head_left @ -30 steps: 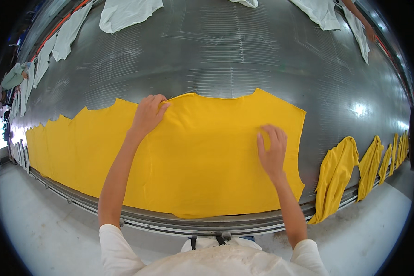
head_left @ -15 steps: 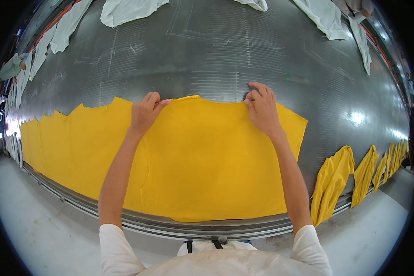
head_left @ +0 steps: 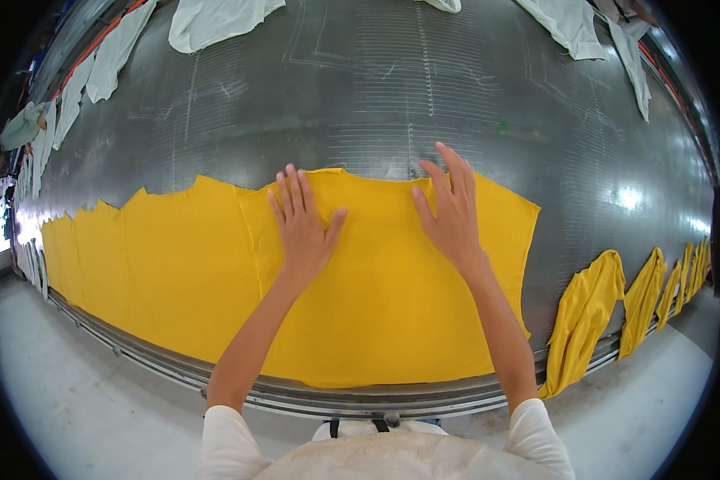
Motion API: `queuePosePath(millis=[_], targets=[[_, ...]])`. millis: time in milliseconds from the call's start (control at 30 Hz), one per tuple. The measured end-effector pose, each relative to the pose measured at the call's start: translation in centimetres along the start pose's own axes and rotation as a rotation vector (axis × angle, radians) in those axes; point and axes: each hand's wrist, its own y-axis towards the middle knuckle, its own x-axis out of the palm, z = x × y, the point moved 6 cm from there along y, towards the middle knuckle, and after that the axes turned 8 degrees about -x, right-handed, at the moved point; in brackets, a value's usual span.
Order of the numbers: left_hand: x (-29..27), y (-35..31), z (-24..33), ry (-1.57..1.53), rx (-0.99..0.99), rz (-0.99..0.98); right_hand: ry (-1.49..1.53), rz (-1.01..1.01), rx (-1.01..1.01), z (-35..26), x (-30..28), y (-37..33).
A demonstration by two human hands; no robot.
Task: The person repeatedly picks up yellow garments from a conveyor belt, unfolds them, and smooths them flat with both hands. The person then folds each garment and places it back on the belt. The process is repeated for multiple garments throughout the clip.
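Along the table (head_left: 312, 104) lies yellow cloth (head_left: 384, 312) lengthwise, neckline (head_left: 380, 183) away, left grip (head_left: 304, 230) and right grip (head_left: 455, 220) wide.

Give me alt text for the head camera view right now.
A left hand and a right hand, both open, are over a yellow fabric panel laid on a long dark table. More yellow panels extend left; bunched yellow pieces lie at the near edge on the right, white pieces along the far side.

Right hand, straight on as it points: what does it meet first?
The right hand would pass beyond the yellow fabric over the dark tabletop; first thing roughly in line looks to be the white cloth at the picture's top. Hand height is unclear.
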Motion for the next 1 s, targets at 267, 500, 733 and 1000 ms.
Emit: queuePosePath(millis=[267, 500, 733, 1000], targets=[[0.9, 3.7, 2.8, -0.047, 0.138, -0.017, 0.082, 0.071, 0.108, -0.8, -1.1, -2.3], [1.5, 2.7, 5.0, -0.039, 0.214, -0.019, 0.099, 0.088, 0.179, -1.0, -0.6, -3.0], [2.1, 0.0, 5.5, -0.093, 0.078, -0.012, 0.005, -0.162, 0.000, -2.3, 1.0, -5.5], [1.8, -2.3, 5.5, -0.117, 0.500, -0.289, -0.031, -0.433, -0.199, -1.4, 3.6, -7.7]])
